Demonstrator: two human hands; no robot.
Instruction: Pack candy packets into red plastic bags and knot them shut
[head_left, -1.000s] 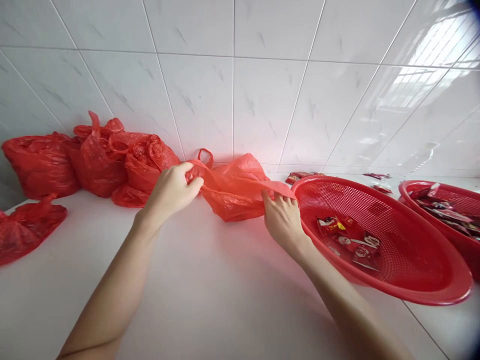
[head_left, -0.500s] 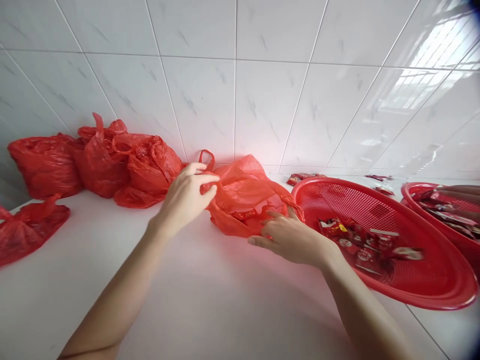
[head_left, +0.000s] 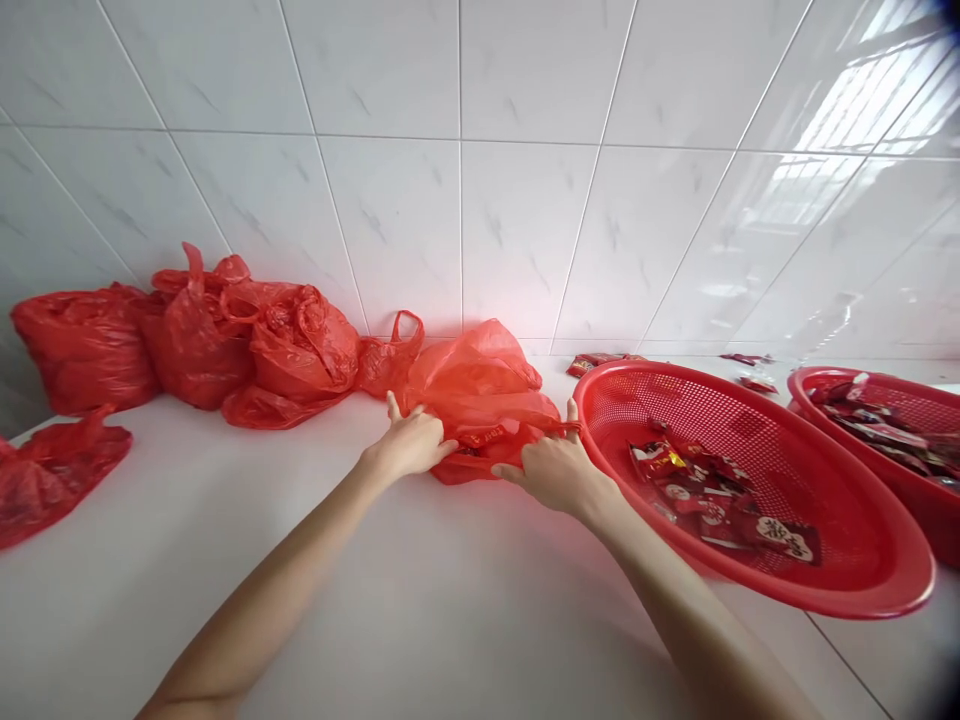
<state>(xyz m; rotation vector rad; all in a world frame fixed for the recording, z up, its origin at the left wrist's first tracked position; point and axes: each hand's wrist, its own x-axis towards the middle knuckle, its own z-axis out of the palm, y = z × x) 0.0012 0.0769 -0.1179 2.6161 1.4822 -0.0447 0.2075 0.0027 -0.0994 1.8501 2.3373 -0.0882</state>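
A thin red plastic bag [head_left: 480, 370] lies on the white table against the tiled wall, its mouth facing me. Red wrapped packets [head_left: 480, 437] show inside it. At the bag's left edge, my left hand [head_left: 411, 440] is closed on the plastic, thumb toward the opening. My right hand [head_left: 556, 462] grips the right side of the mouth, with a handle loop around one raised finger. Right beside it stands a large red mesh basket [head_left: 847, 520] holding red packets [head_left: 712, 500].
Several filled red bags [head_left: 292, 340] line the wall at the left, with another bag [head_left: 60, 465] nearer the left edge. A second red basket [head_left: 900, 385] with packets is at the far right. Loose packets [head_left: 600, 362] lie behind the large basket.
My left hand has moved right and down onto the bag's edge. The bag's mouth is lower and flatter. A dark packet now rests in the large basket, and the other person's hand has left the far right basket.
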